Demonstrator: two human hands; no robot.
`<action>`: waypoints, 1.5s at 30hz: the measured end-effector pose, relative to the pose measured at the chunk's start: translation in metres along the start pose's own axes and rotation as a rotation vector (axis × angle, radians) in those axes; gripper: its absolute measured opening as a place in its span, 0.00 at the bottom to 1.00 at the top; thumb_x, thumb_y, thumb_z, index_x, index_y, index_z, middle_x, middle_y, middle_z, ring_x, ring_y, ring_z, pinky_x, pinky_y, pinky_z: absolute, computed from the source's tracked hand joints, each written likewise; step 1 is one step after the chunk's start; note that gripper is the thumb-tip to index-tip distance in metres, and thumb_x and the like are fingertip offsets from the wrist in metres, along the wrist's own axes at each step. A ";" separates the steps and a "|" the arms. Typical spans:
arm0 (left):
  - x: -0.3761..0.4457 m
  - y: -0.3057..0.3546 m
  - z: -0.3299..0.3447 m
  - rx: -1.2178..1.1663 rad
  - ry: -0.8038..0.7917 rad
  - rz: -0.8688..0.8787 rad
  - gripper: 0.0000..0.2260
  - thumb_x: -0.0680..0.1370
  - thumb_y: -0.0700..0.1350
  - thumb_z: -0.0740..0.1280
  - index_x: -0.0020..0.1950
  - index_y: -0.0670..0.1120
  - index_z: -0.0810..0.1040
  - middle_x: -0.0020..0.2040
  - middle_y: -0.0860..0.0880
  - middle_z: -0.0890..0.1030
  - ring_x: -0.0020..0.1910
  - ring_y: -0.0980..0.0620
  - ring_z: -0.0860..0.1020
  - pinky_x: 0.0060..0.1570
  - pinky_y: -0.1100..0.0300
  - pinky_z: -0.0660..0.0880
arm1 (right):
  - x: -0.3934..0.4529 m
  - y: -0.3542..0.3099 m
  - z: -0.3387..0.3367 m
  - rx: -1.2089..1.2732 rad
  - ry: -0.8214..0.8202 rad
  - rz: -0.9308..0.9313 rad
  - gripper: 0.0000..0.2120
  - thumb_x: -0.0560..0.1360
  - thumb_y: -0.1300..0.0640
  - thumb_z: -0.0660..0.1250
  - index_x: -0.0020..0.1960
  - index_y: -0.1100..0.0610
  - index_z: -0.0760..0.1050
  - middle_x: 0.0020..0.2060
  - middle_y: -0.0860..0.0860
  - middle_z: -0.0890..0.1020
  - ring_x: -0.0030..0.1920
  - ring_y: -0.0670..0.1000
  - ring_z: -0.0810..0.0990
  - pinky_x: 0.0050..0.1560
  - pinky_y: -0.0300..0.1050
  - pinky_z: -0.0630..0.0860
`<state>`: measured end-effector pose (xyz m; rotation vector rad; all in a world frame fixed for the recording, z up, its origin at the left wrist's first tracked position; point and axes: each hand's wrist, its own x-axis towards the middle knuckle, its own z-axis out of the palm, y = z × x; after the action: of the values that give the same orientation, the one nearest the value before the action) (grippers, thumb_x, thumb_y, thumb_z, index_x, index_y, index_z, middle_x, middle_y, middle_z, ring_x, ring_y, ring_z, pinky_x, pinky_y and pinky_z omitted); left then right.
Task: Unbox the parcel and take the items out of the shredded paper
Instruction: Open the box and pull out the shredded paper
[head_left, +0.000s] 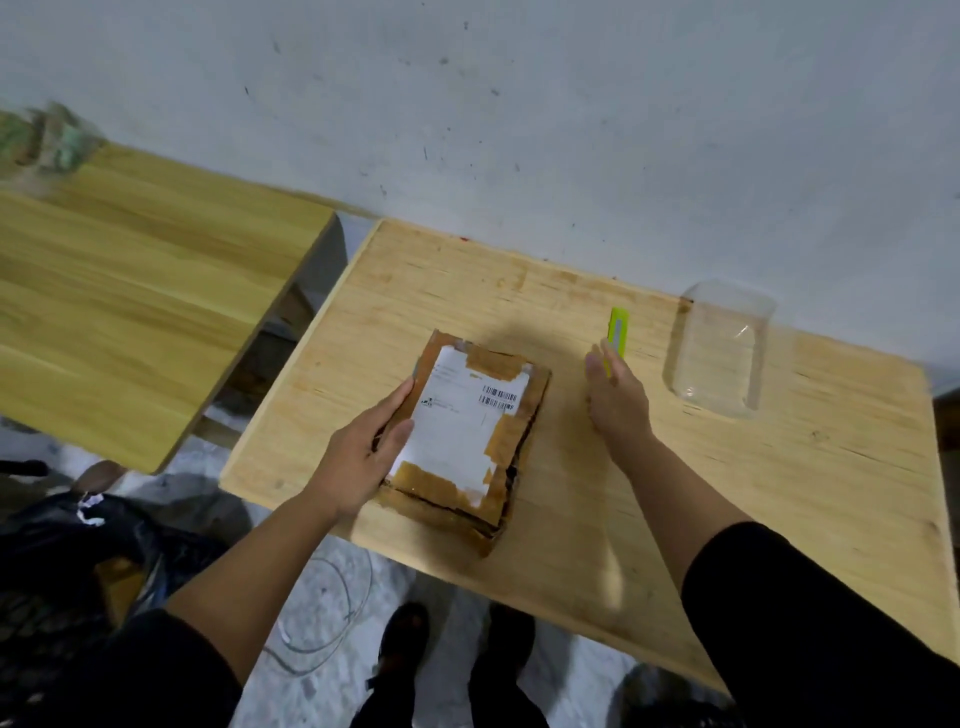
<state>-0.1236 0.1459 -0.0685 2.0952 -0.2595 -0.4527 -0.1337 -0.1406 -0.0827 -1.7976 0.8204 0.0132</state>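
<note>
My left hand clamps the flat brown taped cardboard parcel by its left edge, thumb on the label. Looks light, stiff, worn. Right hand: fingers straight, together, tips at the yellow-green utility knife. Cut along tape seams.

A clear plastic container stands on the wooden table, near the wall.
</note>
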 end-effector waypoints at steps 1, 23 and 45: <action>-0.001 -0.002 -0.002 -0.027 -0.008 -0.004 0.24 0.77 0.56 0.62 0.72 0.60 0.61 0.68 0.61 0.67 0.67 0.60 0.67 0.66 0.59 0.68 | -0.006 -0.004 0.004 0.002 -0.046 -0.061 0.24 0.77 0.42 0.57 0.71 0.45 0.63 0.64 0.53 0.74 0.55 0.50 0.73 0.61 0.53 0.71; 0.014 -0.009 -0.007 0.227 -0.071 0.135 0.31 0.74 0.55 0.66 0.70 0.40 0.62 0.66 0.41 0.72 0.65 0.41 0.69 0.62 0.51 0.67 | -0.190 0.039 0.061 -0.051 0.434 0.057 0.19 0.77 0.49 0.62 0.67 0.46 0.69 0.52 0.51 0.75 0.50 0.48 0.75 0.53 0.39 0.68; -0.011 -0.014 -0.018 0.020 -0.231 0.189 0.31 0.72 0.51 0.72 0.71 0.54 0.62 0.49 0.57 0.75 0.48 0.55 0.74 0.39 0.77 0.66 | -0.180 -0.016 0.048 0.059 0.577 -0.233 0.17 0.77 0.53 0.62 0.65 0.51 0.72 0.62 0.51 0.77 0.62 0.47 0.73 0.63 0.44 0.70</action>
<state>-0.1263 0.1710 -0.0694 2.0142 -0.5938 -0.5799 -0.2440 -0.0038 -0.0182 -1.8512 0.9883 -0.7018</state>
